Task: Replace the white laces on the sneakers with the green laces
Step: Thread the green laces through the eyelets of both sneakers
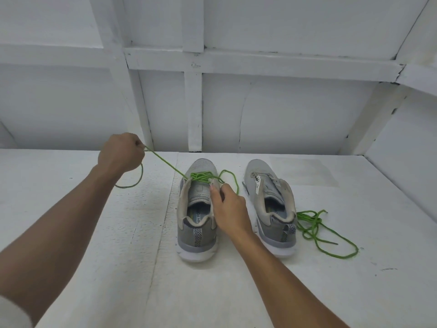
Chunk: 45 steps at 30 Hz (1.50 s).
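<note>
Two sneakers stand side by side on the counter (94, 233), heels toward you, and only one of them has any lacing. The left sneaker (197, 235) carries a green lace (201, 177) crossed through its lower eyelets near the toe, while the upper eyelets by the collar look unthreaded. Your left hand (120, 153) is raised up and to the left, fingers clamped in a fist on one end of that lace and drawing it taut, with the spare tail hanging in a loop below the wrist. Your right hand (230, 207) sits at the shoe's right eyelet edge, fingers curled round the other end where it comes out. The right sneaker (259, 170) has no lace at all, and the second green lace (312, 223) lies in a loose tangle on the counter just beside its heel. No white laces are in view. By my reckoning you are less than halfway through.
</note>
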Available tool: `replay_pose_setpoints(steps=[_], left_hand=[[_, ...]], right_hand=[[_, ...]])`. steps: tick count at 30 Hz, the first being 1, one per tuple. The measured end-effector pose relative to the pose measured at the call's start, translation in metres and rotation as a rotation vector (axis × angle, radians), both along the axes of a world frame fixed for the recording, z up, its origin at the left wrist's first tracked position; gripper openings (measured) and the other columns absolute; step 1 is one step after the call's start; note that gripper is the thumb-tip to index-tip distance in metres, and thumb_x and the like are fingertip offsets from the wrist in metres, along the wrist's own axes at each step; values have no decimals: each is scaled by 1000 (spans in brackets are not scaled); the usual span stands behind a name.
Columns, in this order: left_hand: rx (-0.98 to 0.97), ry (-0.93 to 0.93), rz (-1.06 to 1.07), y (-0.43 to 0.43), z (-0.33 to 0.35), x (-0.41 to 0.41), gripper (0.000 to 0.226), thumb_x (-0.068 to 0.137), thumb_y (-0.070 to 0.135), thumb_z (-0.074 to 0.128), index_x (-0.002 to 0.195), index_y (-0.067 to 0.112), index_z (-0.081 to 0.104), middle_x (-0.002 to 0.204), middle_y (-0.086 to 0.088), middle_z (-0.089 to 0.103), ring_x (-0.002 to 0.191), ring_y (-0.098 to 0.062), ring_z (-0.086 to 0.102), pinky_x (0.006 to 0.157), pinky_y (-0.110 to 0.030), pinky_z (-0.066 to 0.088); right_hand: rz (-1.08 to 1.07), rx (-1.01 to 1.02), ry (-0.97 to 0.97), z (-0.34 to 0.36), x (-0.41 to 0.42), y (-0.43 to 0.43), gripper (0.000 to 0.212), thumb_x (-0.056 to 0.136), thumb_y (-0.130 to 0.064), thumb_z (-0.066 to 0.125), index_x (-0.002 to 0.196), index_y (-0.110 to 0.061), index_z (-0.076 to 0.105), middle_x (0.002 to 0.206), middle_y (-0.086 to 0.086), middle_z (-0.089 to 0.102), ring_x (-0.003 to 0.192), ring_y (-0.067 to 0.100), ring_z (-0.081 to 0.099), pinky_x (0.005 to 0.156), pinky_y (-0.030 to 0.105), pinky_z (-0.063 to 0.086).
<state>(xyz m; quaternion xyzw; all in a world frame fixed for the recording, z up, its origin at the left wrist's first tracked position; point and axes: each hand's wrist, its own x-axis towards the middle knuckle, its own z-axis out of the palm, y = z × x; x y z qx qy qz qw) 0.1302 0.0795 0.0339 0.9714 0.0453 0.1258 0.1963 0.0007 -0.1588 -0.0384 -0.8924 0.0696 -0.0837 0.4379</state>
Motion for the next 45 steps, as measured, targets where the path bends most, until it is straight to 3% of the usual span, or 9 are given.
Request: replay_pose_setpoints(steps=[6, 11, 16, 21, 28, 33, 39, 41, 45], left_hand=[[-34, 55, 8, -6, 1, -2, 22, 94, 19, 54, 109, 10, 67, 95, -9, 71, 96, -30, 61, 83, -40, 52], [-6, 241, -249, -33, -7, -26, 58, 96, 27, 58, 148, 26, 34, 92, 3, 75, 86, -13, 63, 75, -28, 48], [78, 349, -450, -68, -24, -43, 25, 98, 23, 51, 117, 22, 68, 80, 6, 72, 70, 0, 58, 59, -14, 39], [77, 302, -394, -71, -29, -44, 24, 98, 22, 48, 102, 17, 71, 87, 3, 70, 80, -14, 61, 68, -25, 45], [78, 317, -381, -71, -31, -42, 22, 98, 24, 50, 98, 19, 71, 88, 2, 70, 77, -13, 57, 67, -26, 44], [41, 318, -383, -70, -28, -42, 19, 97, 25, 53, 98, 19, 70, 79, 6, 70, 73, -7, 60, 63, -23, 44], [-157, 271, -326, -61, -21, -42, 22, 99, 23, 49, 101, 13, 68, 77, 8, 72, 84, -19, 67, 62, -24, 47], [-215, 250, -304, -59, -13, -42, 28, 100, 18, 42, 108, 8, 68, 90, 0, 72, 90, -18, 62, 63, -21, 44], [-204, 244, -325, -62, 3, -43, 33, 98, 9, 39, 114, 13, 67, 115, -8, 66, 98, -21, 58, 76, -28, 44]], right_hand=[[19, -21, 43, 3, 1, -1, 36, 98, -55, 39, 76, -25, 40, 73, -7, 50, 71, 18, 49, 52, 26, 31], [21, -26, 115, 16, 22, -10, 50, 91, -66, 39, 106, -19, 51, 103, 0, 60, 97, 23, 57, 80, 36, 46], [113, -149, 83, 25, 47, -17, 31, 101, -27, 44, 129, -20, 55, 130, 8, 51, 115, 26, 53, 96, 35, 42], [116, -263, 168, 30, 51, -20, 14, 92, -15, 54, 94, -16, 68, 103, 6, 68, 96, 26, 62, 83, 34, 51], [268, -754, 454, 63, 36, -24, 15, 92, -7, 49, 102, -5, 60, 104, 14, 57, 84, 29, 55, 68, 30, 41], [530, -1083, 915, 74, 33, -12, 26, 96, -16, 56, 72, -9, 57, 74, 1, 59, 64, 17, 54, 67, 28, 43], [304, -797, 587, 79, 34, -18, 20, 90, 0, 56, 109, -1, 60, 105, 15, 61, 90, 28, 61, 68, 31, 45], [231, -609, 399, 79, 37, -18, 9, 94, -12, 52, 102, -8, 56, 110, 14, 59, 87, 29, 58, 58, 28, 41], [201, -305, 266, 71, 37, -14, 41, 97, -50, 45, 86, -12, 57, 89, 4, 59, 79, 22, 56, 57, 30, 35]])
